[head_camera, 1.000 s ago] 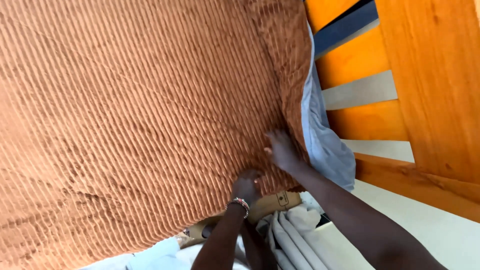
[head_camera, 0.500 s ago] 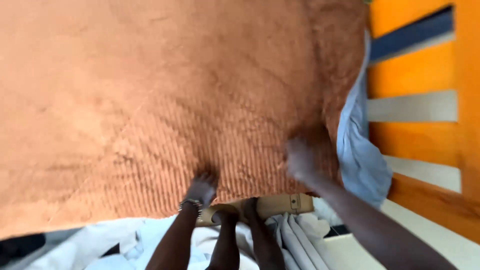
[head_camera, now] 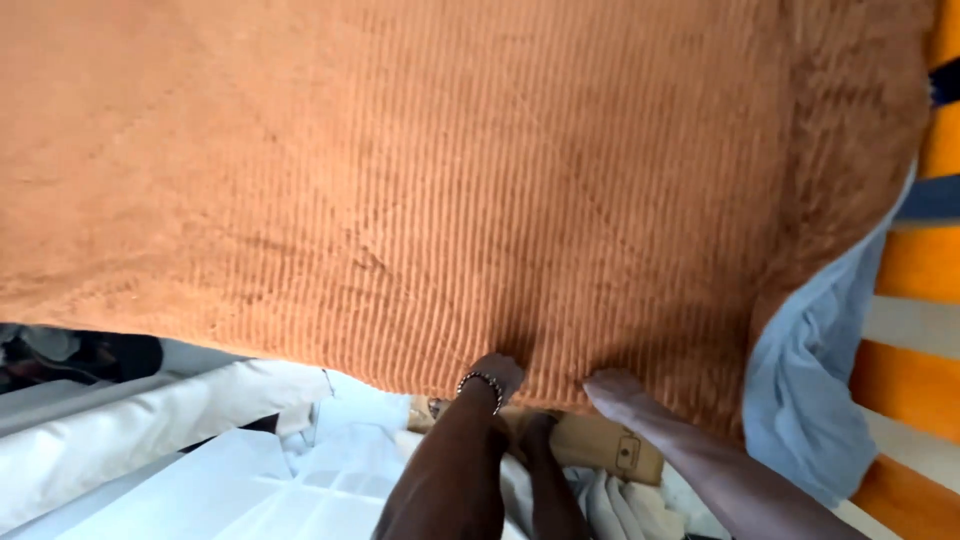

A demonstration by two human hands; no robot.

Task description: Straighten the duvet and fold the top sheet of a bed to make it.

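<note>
Both hands sit at the near edge of a ribbed orange blanket (head_camera: 450,180) that fills most of the view. The left hand (head_camera: 492,372), with a beaded bracelet (head_camera: 480,381) at the wrist, and the right hand (head_camera: 612,388) press into the hem; whether the fingers are clenched on the cloth cannot be told, since they sink into the pile. A pale blue sheet (head_camera: 820,380) hangs at the right beside the orange wooden bed frame (head_camera: 915,270). The heavy blanket could slip toward the white cloths (head_camera: 200,440) below if the hold is loose. Compared with a second ago, the hands sit lower and closer together, and the frame has slid rightward.
</note>
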